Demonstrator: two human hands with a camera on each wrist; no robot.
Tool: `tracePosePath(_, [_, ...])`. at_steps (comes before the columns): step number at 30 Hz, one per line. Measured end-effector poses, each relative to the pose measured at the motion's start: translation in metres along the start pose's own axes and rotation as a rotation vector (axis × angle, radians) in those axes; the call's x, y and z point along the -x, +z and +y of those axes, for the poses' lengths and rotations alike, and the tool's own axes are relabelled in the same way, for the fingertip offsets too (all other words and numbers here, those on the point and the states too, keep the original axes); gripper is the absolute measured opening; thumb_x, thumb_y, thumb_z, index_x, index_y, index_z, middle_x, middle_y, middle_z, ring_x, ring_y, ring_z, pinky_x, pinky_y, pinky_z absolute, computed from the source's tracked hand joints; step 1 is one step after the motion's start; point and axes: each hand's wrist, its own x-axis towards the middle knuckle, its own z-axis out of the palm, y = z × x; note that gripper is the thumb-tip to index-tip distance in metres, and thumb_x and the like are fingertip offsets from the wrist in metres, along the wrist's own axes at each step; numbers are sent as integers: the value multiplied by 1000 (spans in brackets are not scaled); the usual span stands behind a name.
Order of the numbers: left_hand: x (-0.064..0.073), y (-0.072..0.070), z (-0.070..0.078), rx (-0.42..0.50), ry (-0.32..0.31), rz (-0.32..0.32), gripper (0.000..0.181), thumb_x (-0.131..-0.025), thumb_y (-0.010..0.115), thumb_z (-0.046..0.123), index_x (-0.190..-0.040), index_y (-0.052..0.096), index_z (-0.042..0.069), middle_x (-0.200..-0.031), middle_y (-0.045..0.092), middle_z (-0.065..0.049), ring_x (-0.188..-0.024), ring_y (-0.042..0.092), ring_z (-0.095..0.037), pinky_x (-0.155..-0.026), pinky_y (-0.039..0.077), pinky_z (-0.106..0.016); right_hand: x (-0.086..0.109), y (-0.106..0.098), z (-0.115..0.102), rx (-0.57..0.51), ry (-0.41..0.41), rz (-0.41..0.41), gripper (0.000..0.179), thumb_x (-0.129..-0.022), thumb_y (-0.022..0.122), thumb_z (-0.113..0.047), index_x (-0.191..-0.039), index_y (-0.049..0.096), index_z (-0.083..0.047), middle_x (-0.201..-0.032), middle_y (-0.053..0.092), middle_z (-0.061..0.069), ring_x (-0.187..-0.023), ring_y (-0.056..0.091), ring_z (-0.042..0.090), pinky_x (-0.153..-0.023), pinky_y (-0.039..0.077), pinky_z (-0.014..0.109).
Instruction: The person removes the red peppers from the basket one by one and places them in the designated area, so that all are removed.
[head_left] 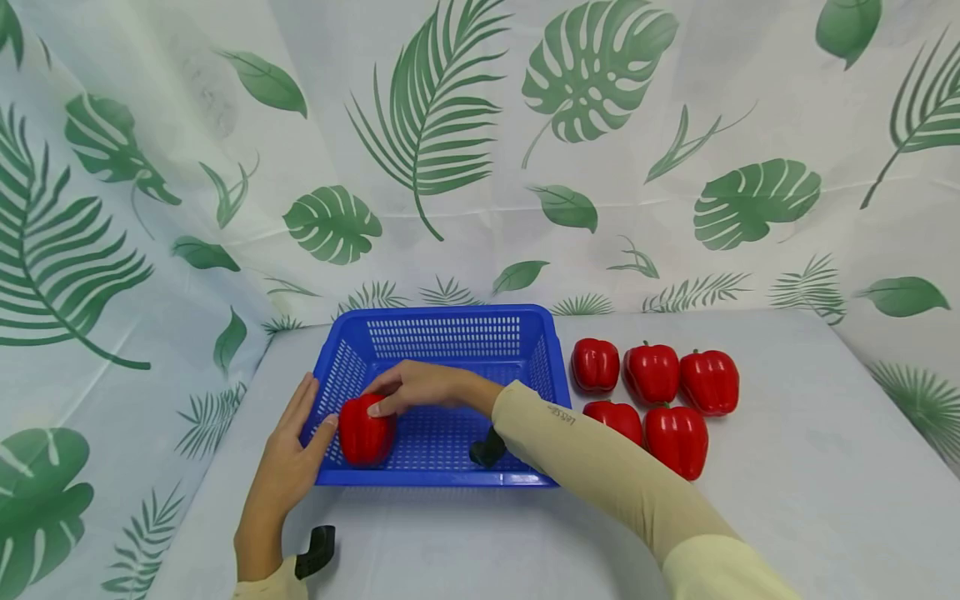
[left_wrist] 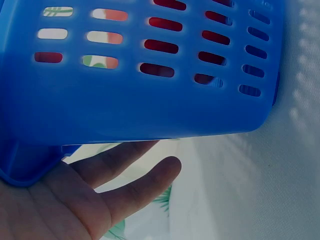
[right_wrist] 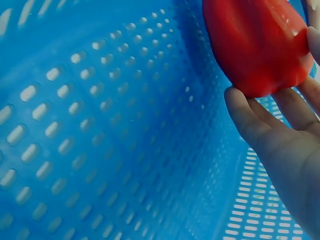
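Nearest to the person, the left hand [head_left: 288, 454] lies with straight fingers against the outside of the blue basket [head_left: 442, 333], at its front left corner, the thumb pressing the wall just beside the pepper; the left wrist view shows the open palm [left_wrist: 75, 200] under the slotted wall [left_wrist: 150, 100], holding nothing. Just past it, inside the basket at the front left, sits the red pepper [head_left: 365, 429], standing roughly upright with its long axis close to vertical, low in the basket and close to the left wall, though whether it rests on the mesh floor I cannot tell. The right hand [head_left: 416, 387] reaches across from the right over the basket and holds this pepper from above and behind, fingers curled over its top; the right wrist view shows the fingers [right_wrist: 250, 120] wrapped under the red skin [right_wrist: 255, 45], with the perforated wall close behind. So the pepper lies between the 2 hands: the right one grips it, the left one is separated from it only by the basket wall

Farther right, on the desk [head_left: 787, 433] just beside the basket, 5 more red peppers [head_left: 652, 372] stand in a tight cluster, well apart from both hands. Beyond them hangs the leaf-printed cloth [head_left: 585, 125]
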Motion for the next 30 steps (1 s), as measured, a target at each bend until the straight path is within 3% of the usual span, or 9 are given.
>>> tracePosePath(18, [3, 2, 1, -4, -15, 10, 77, -113, 48, 47, -172, 16, 7, -179, 10, -14, -162, 13, -45, -119, 21, -74, 25, -20, -22, -296, -7, 101, 47, -101, 72, -15, -144, 65, 3, -132, 71, 11, -114, 70, 26, -106, 52, 63])
tracePosePath(23, [3, 1, 3, 0, -20, 7, 77, -114, 49, 44, -172, 14, 7, -179, 8, -14, -162, 11, -45, -121, 20, -74, 39, -29, -24, -333, -20, 119, 45, -101, 71, -12, -143, 65, 4, -133, 70, 13, -117, 69, 28, -105, 53, 62])
tracePosePath(30, [4, 1, 4, 18, -18, 9, 77, -114, 50, 41, -171, 13, 5, -179, 6, -16, -162, 8, -45, -123, 16, -72, 63, -41, -32, -326, -31, 145, 47, -101, 71, -11, -145, 62, 4, -136, 68, 14, -121, 67, 30, -100, 59, 53])
